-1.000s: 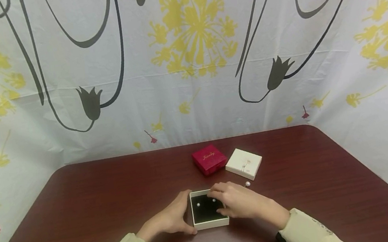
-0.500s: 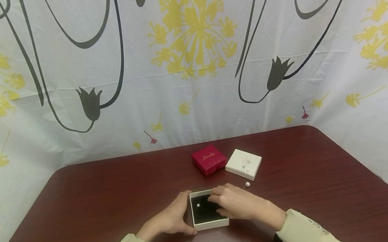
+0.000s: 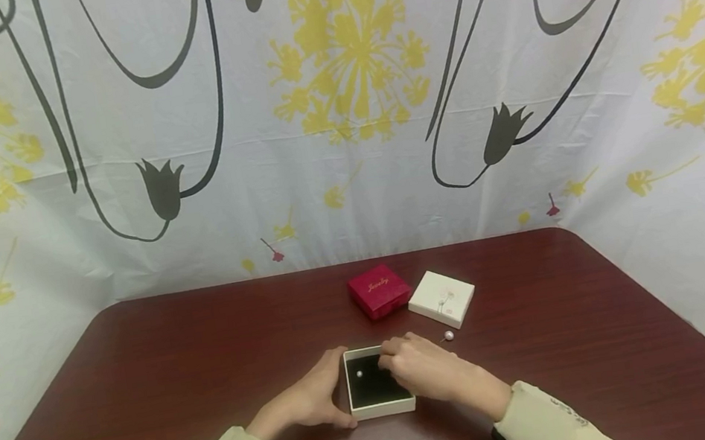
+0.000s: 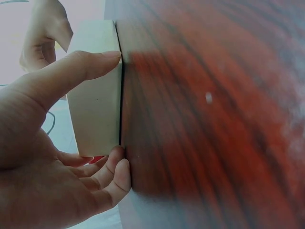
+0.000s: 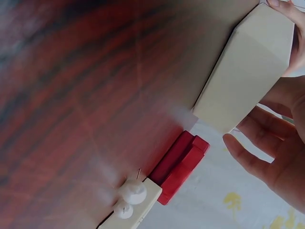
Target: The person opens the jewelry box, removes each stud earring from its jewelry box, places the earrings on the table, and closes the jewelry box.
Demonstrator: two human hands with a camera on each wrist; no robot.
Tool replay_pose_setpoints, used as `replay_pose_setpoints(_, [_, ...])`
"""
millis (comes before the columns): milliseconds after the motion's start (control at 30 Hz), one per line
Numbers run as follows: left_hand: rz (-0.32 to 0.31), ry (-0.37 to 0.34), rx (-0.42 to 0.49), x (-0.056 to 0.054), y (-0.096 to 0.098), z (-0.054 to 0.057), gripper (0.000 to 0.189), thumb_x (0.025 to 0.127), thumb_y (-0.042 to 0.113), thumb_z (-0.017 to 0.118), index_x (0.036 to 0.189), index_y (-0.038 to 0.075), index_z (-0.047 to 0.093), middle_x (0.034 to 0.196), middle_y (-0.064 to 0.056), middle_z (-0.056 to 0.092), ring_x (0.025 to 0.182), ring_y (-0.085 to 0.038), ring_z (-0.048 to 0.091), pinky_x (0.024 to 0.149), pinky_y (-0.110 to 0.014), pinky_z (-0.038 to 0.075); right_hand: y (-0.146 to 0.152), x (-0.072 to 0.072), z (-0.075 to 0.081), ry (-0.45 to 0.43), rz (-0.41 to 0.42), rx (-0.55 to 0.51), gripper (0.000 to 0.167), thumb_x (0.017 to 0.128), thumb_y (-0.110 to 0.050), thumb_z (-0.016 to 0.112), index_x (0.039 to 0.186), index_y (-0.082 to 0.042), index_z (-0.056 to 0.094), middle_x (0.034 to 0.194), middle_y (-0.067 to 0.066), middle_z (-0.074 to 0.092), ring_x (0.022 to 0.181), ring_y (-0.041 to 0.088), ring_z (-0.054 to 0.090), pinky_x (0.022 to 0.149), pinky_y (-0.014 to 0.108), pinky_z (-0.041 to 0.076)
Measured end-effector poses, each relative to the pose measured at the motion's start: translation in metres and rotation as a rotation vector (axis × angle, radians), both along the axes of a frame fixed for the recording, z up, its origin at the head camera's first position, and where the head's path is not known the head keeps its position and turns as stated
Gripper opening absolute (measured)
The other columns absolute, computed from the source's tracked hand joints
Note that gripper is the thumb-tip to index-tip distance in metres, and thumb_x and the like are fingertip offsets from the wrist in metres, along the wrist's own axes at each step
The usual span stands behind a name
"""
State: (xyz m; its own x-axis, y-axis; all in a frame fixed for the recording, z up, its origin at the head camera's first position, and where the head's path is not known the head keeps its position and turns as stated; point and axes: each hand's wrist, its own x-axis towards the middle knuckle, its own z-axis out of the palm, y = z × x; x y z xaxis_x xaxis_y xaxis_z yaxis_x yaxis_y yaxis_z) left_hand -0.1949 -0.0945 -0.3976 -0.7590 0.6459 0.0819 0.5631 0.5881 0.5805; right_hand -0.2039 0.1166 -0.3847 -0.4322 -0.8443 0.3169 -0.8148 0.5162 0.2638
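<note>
My left hand (image 3: 310,399) grips the left side of a small white jewelry box (image 3: 384,409), thumb at the near corner and fingers at the far one. The left wrist view shows the thumb along the box's side wall (image 4: 97,109). Inside, a black pad (image 3: 370,392) bears a pearl stud earring (image 3: 359,374) on its left. My right hand (image 3: 423,366) reaches in over the right half, thumb and fingertips drawn together in a pinch where a second pearl earring sits hidden. In the right wrist view some of its fingers (image 5: 245,155) stick out beside the box.
Behind the box lie a red jewelry box (image 3: 379,291) and a white lid (image 3: 442,299) with a small print. A loose pearl earring (image 3: 448,336), with a large and a small pearl (image 5: 123,210), lies in front of the lid. A patterned curtain (image 3: 346,176) hangs behind the table.
The right thumb has drawn up to the fingertips, and the right pearl in the box has gone out of sight beneath them. My left hand and the box have stayed put.
</note>
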Motion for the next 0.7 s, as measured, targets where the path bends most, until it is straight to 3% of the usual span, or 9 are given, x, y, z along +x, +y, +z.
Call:
replay_pose_setpoints(333, [0.013, -0.008, -0.004, 0.0011, 0.0002, 0.0004, 0.089, 0.054, 0.015, 0.082, 0.123, -0.007, 0.03, 0.115, -0.014, 0.041, 0.111, -0.026, 0.04, 0.096, -0.041, 0.034, -0.0048, 0.002, 0.0015, -0.005, -0.081, 0.051, 0.007, 0.074, -0.006, 0.065, 0.074, -0.012, 0.064, 0.068, -0.003, 0.048, 0.064, 0.012, 0.052, 0.055, 0.024, 0.035])
replay_pose_setpoints(700, [0.019, -0.009, -0.008, 0.001, 0.0004, 0.0002, 0.089, 0.054, 0.014, 0.081, 0.123, -0.008, 0.03, 0.114, -0.014, 0.041, 0.111, -0.026, 0.04, 0.096, -0.041, 0.034, -0.006, 0.0008, 0.0023, -0.005, -0.081, 0.067, 0.009, 0.072, -0.004, 0.065, 0.071, -0.012, 0.061, 0.067, -0.003, 0.048, 0.063, 0.012, 0.051, 0.056, 0.024, 0.037])
